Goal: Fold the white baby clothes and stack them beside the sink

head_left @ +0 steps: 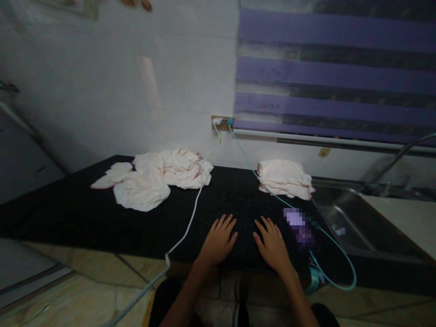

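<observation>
Both forearms are extending from the bottom edge toward a black countertop (68,213). Left hand (218,240) is lying flat, palm down, on the counter near its front edge, fingers spread and holding nothing. Right hand (272,245) is lying just beside it in the same flat, open posture, fingers extended and also gripping nothing; the two hands are resting close together without touching.

Immediately to the right of the right hand, a blurred purple object (299,227) is lying on the counter; its identity cannot be determined. A teal cable (335,250) is running from the wall socket (223,122) across the counter, past that object, and looping over the front edge. A white cable (190,218) is running from the same socket and dropping off the counter to the left of the left hand.

Behind the hands, well apart from them, a loose heap of pale cloths (156,177) is lying to the left, and a folded stack of cloths (284,179) is sitting to the right. A steel sink (361,222) is adjoining the counter at the right, beneath a purple striped blind (337,77).
</observation>
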